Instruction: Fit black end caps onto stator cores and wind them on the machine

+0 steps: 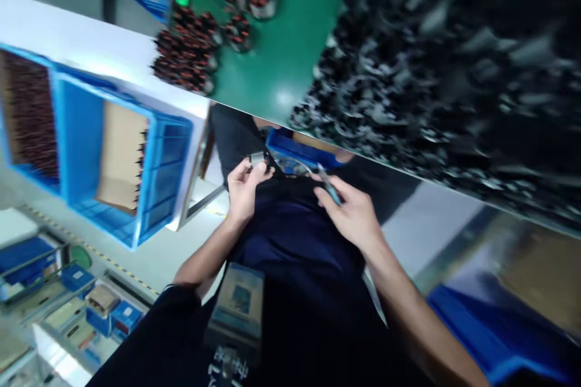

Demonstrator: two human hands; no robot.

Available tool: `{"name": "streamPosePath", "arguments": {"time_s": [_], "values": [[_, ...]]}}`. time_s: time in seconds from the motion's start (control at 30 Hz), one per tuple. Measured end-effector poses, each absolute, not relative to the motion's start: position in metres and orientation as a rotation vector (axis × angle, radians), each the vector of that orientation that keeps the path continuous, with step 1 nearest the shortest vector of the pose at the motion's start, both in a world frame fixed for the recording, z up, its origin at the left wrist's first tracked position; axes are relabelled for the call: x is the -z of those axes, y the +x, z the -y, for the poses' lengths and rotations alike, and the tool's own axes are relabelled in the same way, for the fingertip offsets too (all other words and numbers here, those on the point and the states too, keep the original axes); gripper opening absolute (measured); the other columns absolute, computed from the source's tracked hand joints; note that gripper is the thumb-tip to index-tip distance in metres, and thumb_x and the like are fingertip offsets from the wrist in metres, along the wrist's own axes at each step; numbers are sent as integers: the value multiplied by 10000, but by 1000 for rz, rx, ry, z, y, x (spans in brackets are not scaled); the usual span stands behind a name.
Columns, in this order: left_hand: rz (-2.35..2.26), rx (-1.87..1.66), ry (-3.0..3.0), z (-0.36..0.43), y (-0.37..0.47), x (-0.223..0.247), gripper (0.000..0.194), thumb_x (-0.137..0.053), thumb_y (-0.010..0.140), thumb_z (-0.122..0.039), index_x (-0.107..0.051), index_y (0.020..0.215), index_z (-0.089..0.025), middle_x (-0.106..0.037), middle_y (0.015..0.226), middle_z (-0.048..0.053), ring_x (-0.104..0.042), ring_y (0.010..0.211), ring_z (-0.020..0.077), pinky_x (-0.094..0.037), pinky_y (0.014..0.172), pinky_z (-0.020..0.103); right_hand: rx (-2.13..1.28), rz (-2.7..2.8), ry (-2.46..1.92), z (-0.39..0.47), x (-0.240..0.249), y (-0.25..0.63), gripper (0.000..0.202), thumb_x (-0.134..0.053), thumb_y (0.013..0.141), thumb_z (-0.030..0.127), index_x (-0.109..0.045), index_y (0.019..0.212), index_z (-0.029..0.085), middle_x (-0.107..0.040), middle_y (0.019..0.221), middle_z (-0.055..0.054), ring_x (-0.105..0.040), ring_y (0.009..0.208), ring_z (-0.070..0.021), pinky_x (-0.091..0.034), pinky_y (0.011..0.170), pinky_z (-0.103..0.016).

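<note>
My left hand [245,188] pinches a small motor stator [258,159], a silvery ring with black parts on its edge, above my lap. In my right hand [351,211] is a slim hand tool with a teal handle [332,191]; its grey end points up and left, and its exact kind is blurred. The two hands are apart, and the tool does not touch the stator. Just beyond them is the front edge of the green work table [285,72]. Below the hands a blue bin [299,148] shows between my legs.
Copper-wound stators [188,51] are heaped at the table's left end, with several standing loose nearby. A large pile of black and silvery parts [399,72] covers the right side. Blue crates [158,175] stand at the left, and another blue bin [494,332] is at lower right.
</note>
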State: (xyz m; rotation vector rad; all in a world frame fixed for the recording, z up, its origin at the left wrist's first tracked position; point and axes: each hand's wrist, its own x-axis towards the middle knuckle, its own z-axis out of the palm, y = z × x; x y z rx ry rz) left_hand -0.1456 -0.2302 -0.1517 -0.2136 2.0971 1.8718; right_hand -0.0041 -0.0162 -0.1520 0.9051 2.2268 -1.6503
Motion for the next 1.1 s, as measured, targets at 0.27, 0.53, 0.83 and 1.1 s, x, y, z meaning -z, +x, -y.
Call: {"name": "streamPosePath", "arguments": {"time_s": [0.27,0.53,0.83,1.1], "values": [[-2888,-1751,-283,434,-284,66,429,-1081,830,-551,-813,892,-222,-871,1121,77,-848,1160,265,-701,1048,344,1272,-2155,786,-2,189,-5,747,-686,977,808,-912,1497,321,-978,1136,-72,-941,957,-318,-709,916,-402],[-3132,-264,-281,561,-399,99,295,-801,966,-443,-917,1057,-187,-909,1367,178,-819,1212,369,-635,1184,501,1196,-2312,487,4,170,-39,648,-716,1004,775,-935,1378,293,-965,1376,-102,-953,1224,-358,-752,980,-384],[-2708,52,-207,697,-303,76,332,-822,892,-532,-939,996,-239,-927,1397,139,-859,1254,372,-643,1128,436,1052,-2225,620,-14,182,-29,843,-743,866,866,-930,1435,273,-984,1188,-92,-868,724,-267,-719,730,-354],[-2459,230,-262,719,-239,83,486,-899,1051,-682,-912,1140,-204,-910,1363,139,-774,1480,360,-467,1424,660,1089,-2246,267,6,182,-56,736,-726,927,815,-923,1368,259,-958,1367,-156,-936,961,-344,-771,1019,-472]]}}
